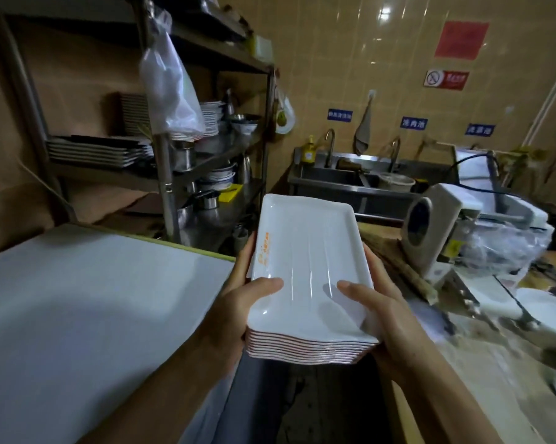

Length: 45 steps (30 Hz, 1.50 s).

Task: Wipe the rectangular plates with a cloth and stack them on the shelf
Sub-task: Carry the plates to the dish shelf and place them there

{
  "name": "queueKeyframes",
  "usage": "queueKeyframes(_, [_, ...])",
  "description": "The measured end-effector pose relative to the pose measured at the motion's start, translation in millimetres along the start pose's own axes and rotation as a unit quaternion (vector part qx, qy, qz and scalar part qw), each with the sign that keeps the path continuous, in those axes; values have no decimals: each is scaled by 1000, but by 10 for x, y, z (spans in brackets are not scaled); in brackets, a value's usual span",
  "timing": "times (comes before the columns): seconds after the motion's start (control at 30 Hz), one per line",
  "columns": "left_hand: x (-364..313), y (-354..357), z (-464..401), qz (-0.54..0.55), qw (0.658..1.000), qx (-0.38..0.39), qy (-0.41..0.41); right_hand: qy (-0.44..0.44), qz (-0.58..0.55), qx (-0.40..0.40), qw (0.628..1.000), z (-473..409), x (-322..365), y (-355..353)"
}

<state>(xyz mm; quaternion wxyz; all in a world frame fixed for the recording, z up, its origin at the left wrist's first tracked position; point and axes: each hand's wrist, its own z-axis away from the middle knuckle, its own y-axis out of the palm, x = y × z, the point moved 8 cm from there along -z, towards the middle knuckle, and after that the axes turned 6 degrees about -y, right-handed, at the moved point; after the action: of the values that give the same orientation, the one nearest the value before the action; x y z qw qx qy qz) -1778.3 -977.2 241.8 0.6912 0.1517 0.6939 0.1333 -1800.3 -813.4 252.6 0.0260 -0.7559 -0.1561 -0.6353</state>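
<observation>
both hands, left [238, 302] and right [376, 312], grip one plate stack [308, 267]; roughly ten plates

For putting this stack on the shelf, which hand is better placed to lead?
Left, probably. The left hand grips the plate stack on the side nearer the shelf, which stands to the left; the right hand holds the far side.

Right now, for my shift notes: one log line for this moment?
stack of plates | left hand, right hand carrying | shelf ahead-left | unshelved
</observation>
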Motion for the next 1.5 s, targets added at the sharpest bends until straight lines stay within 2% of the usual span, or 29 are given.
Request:
queueKeyframes(0.27, [-162, -57, -1585, -7, 999, -36, 27, -5, -8, 32, 999, -1662, -125, -373])
queueKeyframes(0.53, [-133, -386, -3303, 0, 999, -23, 40, -2, -7, 30, 1000, -3326, -541, -594])
queueKeyframes(0.83, [-588, -611, -5168, -24, 998, -12, 59, -17, -19, 37, 999, -5245, -609, -685])
queueKeyframes(0.97, [-633, -801, -5862, -28, 997, -43, 65, -13, -17, 48, 999, -6045, -794, -742])
queueKeyframes(1.3, [-771, -1290, -7510, -24, 983, -153, 101, -9, -21, 155, 988, -8069, -1155, -715])
queueKeyframes(1.5, [-902, -1612, -8276, -35, 976, -186, 110, 34, -59, 201, 977, -9012, -1416, -564])
